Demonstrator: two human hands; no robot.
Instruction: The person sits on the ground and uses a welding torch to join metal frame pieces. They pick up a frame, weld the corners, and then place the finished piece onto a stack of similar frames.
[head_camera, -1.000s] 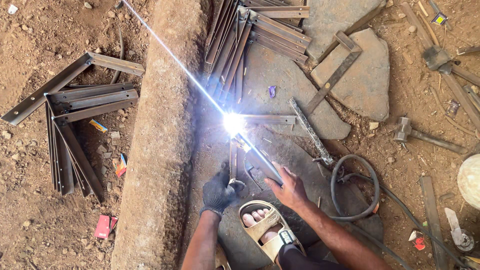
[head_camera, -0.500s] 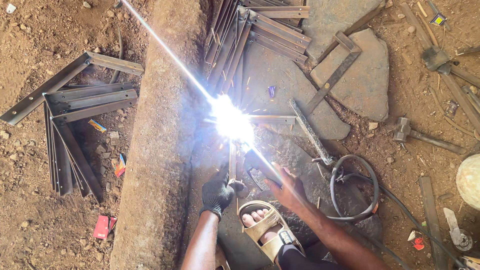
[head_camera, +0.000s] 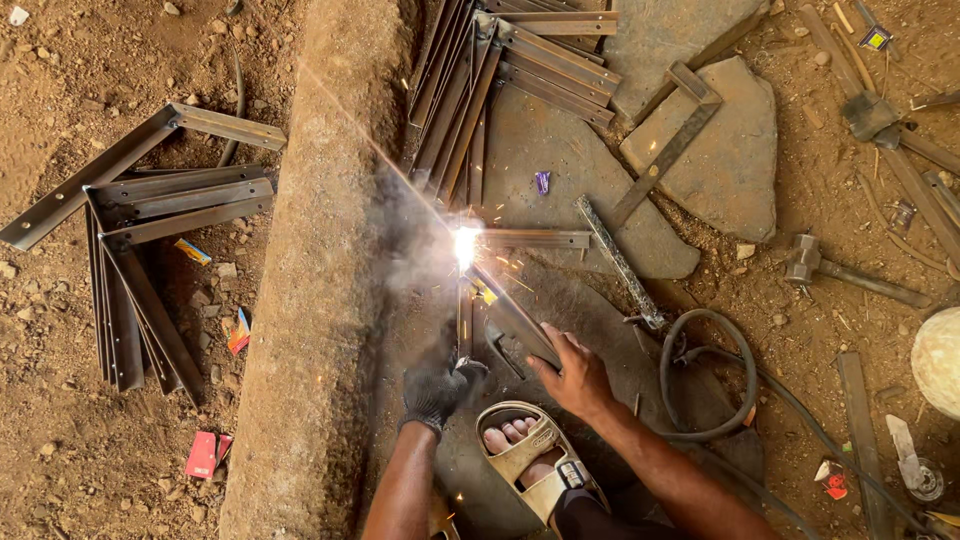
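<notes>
My left hand (head_camera: 436, 392), in a black glove, presses on the near end of an upright steel angle piece (head_camera: 465, 318) lying on a flat stone slab (head_camera: 560, 160). A second angle piece (head_camera: 535, 239) meets it at a corner, where a bright welding arc (head_camera: 465, 246) burns with sparks and grey smoke. My bare right hand (head_camera: 576, 376) grips a dark electrode holder (head_camera: 520, 330) whose rod points up-left into the arc. My foot in a tan sandal (head_camera: 527, 458) rests just below both hands.
A concrete curb (head_camera: 310, 300) runs down the left of the slab. Welded angle frames (head_camera: 140, 250) lie on the dirt at left, more angle bars (head_camera: 500, 70) at top. A black cable (head_camera: 720, 380) loops at right, near a hammer (head_camera: 830, 268) and a steel square (head_camera: 665, 150).
The arc's glare has shrunk to a small spot and smoke now rises left of it. Both hands stay in nearly the same places.
</notes>
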